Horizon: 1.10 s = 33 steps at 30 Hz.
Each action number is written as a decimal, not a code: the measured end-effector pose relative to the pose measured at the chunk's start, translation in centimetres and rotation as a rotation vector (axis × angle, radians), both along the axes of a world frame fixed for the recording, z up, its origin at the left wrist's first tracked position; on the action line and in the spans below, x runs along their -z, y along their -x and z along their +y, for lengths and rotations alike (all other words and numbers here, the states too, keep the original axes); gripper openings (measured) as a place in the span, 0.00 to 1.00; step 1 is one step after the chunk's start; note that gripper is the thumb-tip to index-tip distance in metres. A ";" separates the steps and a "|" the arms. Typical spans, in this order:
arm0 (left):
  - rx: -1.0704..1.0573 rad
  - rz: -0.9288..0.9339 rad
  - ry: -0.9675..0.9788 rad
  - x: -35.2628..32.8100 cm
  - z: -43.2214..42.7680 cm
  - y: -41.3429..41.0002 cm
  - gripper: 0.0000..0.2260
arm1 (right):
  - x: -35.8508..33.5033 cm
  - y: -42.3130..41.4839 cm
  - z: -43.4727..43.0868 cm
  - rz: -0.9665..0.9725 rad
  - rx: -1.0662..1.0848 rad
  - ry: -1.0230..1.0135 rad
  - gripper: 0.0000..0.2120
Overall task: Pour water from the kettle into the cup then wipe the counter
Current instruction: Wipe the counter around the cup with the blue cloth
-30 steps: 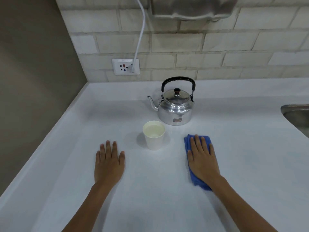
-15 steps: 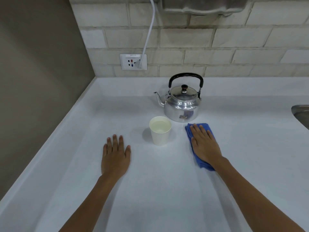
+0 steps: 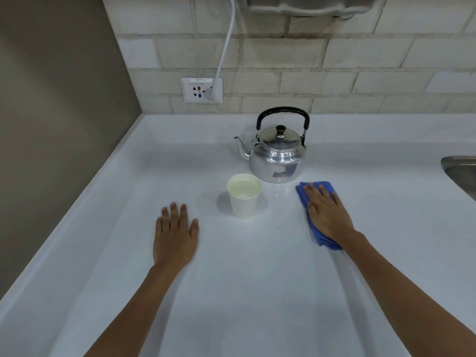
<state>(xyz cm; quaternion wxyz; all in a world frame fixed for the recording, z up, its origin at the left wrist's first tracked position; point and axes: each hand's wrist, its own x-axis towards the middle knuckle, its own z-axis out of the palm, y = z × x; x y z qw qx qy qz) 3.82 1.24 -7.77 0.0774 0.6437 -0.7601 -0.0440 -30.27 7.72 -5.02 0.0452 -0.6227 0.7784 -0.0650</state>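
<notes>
A shiny metal kettle [image 3: 277, 161] with a black handle stands upright at the back of the white counter [image 3: 257, 292], its spout pointing left. Just in front of it is a white paper cup [image 3: 243, 202] holding water. My right hand [image 3: 325, 215] presses flat on a blue cloth [image 3: 325, 240] to the right of the cup, fingertips close to the kettle's base. My left hand [image 3: 175, 235] rests flat on the counter to the left of the cup, fingers spread, holding nothing.
A steel sink [image 3: 461, 173] edge shows at the far right. A wall socket [image 3: 201, 90] with a white cable [image 3: 225, 47] plugged in sits on the brick wall behind. A grey side wall bounds the counter on the left.
My right hand has slid the blue cloth away from me, toward the kettle and slightly right. My left hand, the cup and the kettle stay in place.
</notes>
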 end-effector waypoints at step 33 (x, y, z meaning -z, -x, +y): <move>0.333 -0.046 -0.033 -3.5 13.5 8.3 0.25 | 1.6 -7.5 -1.9 -0.059 -0.024 0.070 0.23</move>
